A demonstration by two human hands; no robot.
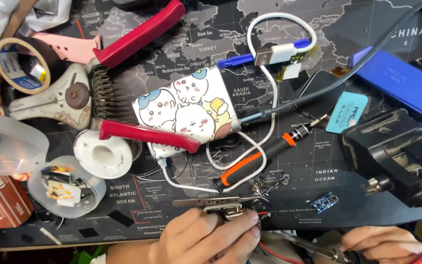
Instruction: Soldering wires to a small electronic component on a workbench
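Note:
My left hand (206,237) sits at the bottom centre, fingers pinched on a small metal part (228,211) with a thin red wire (263,214) coming off it. A flat perforated metal strip (206,201) lies just above the fingers. My right hand (384,244) is at the bottom right, closed around a pen-like metal tool (318,249) whose tip points left toward the left hand. A small blue circuit board (324,203) lies on the dark map-printed mat (318,166) between the hands.
A screwdriver with an orange-and-black handle (255,161), a white power bank with cartoon figures (186,110), a white cable (269,54), red-handled shears (123,83), a tape roll (23,66), a solder spool (104,154), a black vise (396,156), a blue bar (401,80).

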